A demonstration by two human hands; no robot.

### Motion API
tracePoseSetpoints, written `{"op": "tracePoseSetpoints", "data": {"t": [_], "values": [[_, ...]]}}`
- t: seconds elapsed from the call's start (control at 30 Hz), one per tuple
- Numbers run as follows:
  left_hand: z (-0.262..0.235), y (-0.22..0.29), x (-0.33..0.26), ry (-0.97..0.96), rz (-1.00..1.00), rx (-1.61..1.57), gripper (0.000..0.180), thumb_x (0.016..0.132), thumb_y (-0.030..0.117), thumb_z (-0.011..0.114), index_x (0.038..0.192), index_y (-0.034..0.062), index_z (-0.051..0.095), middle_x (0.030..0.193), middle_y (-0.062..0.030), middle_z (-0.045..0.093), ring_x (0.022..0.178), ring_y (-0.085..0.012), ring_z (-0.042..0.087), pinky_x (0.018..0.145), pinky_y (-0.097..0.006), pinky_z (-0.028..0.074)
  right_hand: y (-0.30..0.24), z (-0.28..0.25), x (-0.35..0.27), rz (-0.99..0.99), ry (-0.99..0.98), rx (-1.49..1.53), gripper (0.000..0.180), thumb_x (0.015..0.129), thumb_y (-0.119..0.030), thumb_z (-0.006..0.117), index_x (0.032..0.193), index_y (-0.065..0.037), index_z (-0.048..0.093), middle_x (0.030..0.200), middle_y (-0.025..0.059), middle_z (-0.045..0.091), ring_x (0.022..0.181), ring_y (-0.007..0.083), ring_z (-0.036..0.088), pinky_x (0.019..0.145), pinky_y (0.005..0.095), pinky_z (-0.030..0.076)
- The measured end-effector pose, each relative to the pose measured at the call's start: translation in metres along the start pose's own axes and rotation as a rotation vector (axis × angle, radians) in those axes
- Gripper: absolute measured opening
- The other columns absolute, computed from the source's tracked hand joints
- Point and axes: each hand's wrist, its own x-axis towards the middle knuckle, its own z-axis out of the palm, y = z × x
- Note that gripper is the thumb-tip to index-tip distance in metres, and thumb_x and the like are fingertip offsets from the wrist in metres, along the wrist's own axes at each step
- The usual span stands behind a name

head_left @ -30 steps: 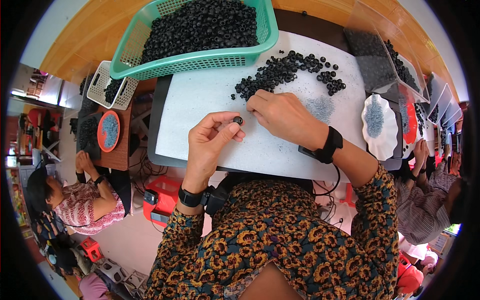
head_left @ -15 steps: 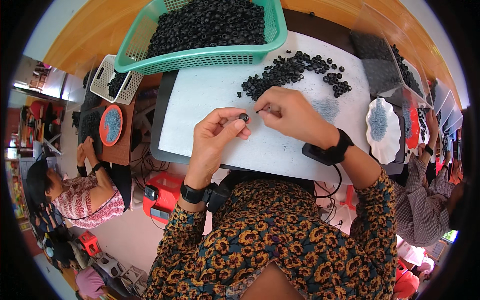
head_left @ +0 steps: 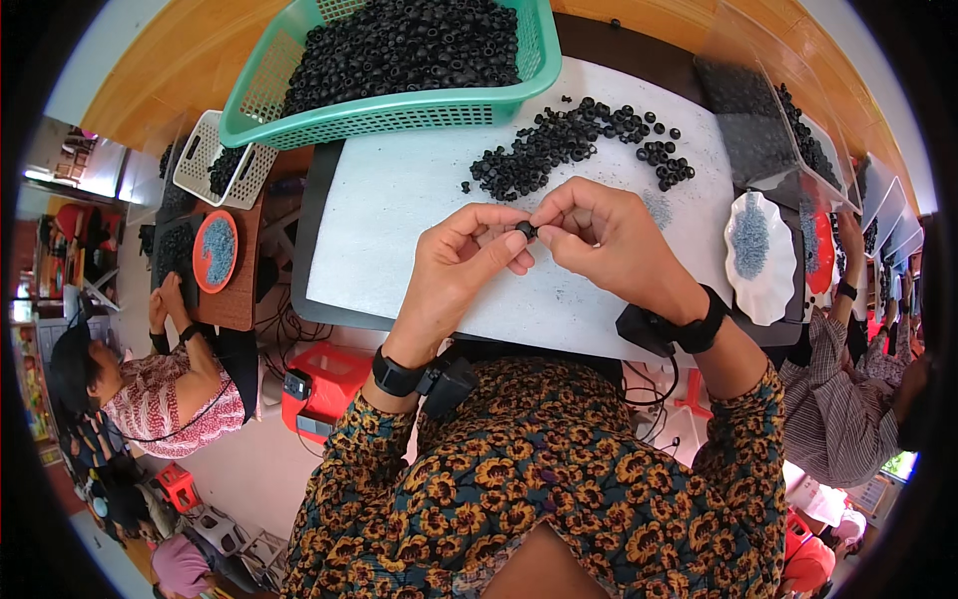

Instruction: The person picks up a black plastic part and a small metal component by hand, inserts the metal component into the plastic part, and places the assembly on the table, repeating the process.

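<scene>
Between the thumb and fingers of my left hand (head_left: 454,262) is a small round black cap-like piece (head_left: 525,231). My right hand (head_left: 621,240) is closed in a pinch, its fingertips touching or right against that piece; what lies inside the pinch is hidden. Both hands are over a white sheet (head_left: 399,200). Just beyond them is a loose pile of similar black pieces (head_left: 534,160), some ring-shaped. A patch of tiny blue-grey bits (head_left: 657,208) shows partly behind my right hand.
A green basket (head_left: 399,112) full of black pieces stands at the far left of the sheet. On the right are a scalloped white dish (head_left: 780,285) of blue-grey bits and a clear panel (head_left: 738,60). Co-workers sit on both sides; a red stool (head_left: 339,371) is at lower left.
My two hands have come together. The left moved right with the black piece, and the right fingertips, earlier apart with a tiny dark bit in them, now meet it.
</scene>
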Motion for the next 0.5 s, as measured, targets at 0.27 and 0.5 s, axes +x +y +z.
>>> {"op": "tracePoseSetpoints", "data": {"t": [0.27,0.5], "values": [[0.003,-0.001,0.003,-0.051,-0.032,-0.004,0.021,0.093,0.005,0.062,0.112,-0.0019,0.063,0.089,-0.0076,0.067,0.080,-0.0134,0.065,0.075,-0.027,0.053,-0.001,-0.005,-0.006,-0.020,-0.014,-0.069,0.013,0.086,-0.004,0.064,0.098,0.002,0.061,0.076,0.0007,0.063,0.070,0.0042,0.058,0.059,0.0199,0.046],[0.007,0.004,0.004,-0.107,-0.046,0.043,0.021,0.091,0.006,0.066,0.111,-0.0015,0.065,0.091,-0.0070,0.069,0.079,-0.0117,0.065,0.073,-0.025,0.053,-0.003,-0.022,-0.007,0.140,-0.140,0.196,0.019,0.090,-0.008,0.065,0.106,0.000,0.059,0.091,0.0047,0.063,0.079,0.0086,0.061,0.062,0.0231,0.052]]}}
